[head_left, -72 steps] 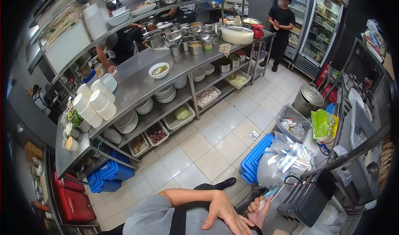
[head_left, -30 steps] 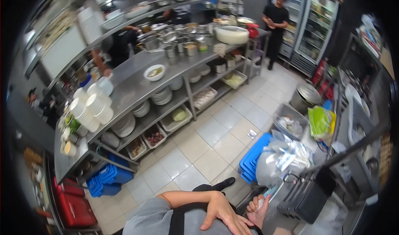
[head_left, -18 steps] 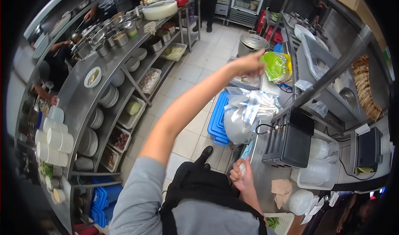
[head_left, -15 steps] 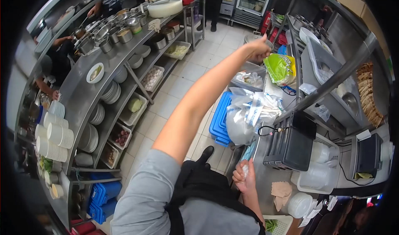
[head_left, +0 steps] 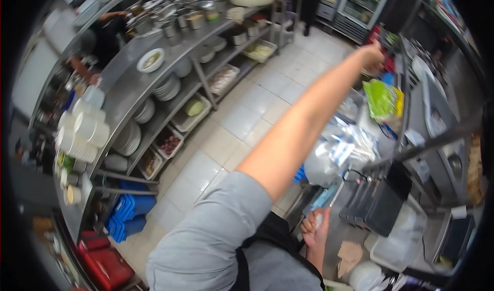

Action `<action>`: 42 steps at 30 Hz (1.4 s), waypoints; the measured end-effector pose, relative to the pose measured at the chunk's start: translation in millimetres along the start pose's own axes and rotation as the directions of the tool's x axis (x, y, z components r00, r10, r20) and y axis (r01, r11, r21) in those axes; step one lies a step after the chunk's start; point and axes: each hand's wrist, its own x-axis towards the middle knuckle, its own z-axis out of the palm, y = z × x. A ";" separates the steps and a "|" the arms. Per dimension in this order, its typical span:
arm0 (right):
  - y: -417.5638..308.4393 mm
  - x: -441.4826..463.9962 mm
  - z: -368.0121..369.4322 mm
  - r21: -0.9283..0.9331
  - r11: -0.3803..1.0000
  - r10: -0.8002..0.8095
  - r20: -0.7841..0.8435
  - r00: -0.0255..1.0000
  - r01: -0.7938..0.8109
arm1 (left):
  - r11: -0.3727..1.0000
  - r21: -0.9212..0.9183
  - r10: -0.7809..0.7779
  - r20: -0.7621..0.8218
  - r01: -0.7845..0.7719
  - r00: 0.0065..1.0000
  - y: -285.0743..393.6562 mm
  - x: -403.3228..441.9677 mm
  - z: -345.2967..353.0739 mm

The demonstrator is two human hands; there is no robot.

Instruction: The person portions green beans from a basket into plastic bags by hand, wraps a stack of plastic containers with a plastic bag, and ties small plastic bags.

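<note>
My left arm stretches forward and to the right across the view. At its end my left hand (head_left: 373, 58) is blurred, its fingers curled and one digit sticking up, with nothing visible in it. It is in the air, above and beyond a green and yellow plastic bag (head_left: 383, 102). Close to my body, my right hand (head_left: 315, 229) is closed around a small whitish crumpled item (head_left: 319, 220) whose kind I cannot make out. That hand is at the edge of the steel counter (head_left: 334, 229), near a light-blue item (head_left: 324, 196) and clear plastic bags (head_left: 339, 155).
A black slotted container (head_left: 375, 201) and a white basket of clear containers (head_left: 399, 239) stand on the right. Across the tiled aisle (head_left: 247, 106), a steel table holds stacked white bowls (head_left: 85, 131) and pots. Red boxes (head_left: 105, 265) sit lower left. Other people stand at the back.
The view has turned, so the surroundings have shifted right. My left arm stays outstretched, its hand now farther right in view. My right hand keeps hold of the whitish item.
</note>
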 end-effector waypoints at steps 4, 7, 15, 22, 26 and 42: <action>-0.2 -0.6 3.6 -0.004 1.000 -0.010 -0.056 0.998 0.009 | 0.995 -0.100 -0.018 0.112 0.030 0.994 -10.9 38.5 7.4; 1.1 1.2 4.3 -0.007 1.000 -0.021 -0.105 0.994 0.021 | 0.977 -0.187 -0.068 0.195 0.105 0.978 -9.4 44.4 9.6; 2.7 1.8 9.5 -0.016 1.000 -0.014 -0.143 0.990 0.012 | 0.966 -0.148 -0.131 0.432 0.213 0.892 -30.5 79.4 -8.4; 3.4 2.5 9.3 0.005 1.000 -0.005 -0.107 0.994 0.006 | 0.989 -0.127 -0.028 0.321 0.073 0.947 -49.8 -13.8 22.5; 3.7 3.6 7.5 0.014 1.000 -0.005 -0.099 0.995 0.006 | 0.993 -0.082 -0.043 0.387 0.081 0.921 -74.8 -58.1 43.7; -4.4 4.2 -3.6 0.056 0.998 -0.006 -0.086 0.996 0.011 | 1.000 0.005 -0.013 0.584 0.013 0.812 -181.9 -274.0 88.7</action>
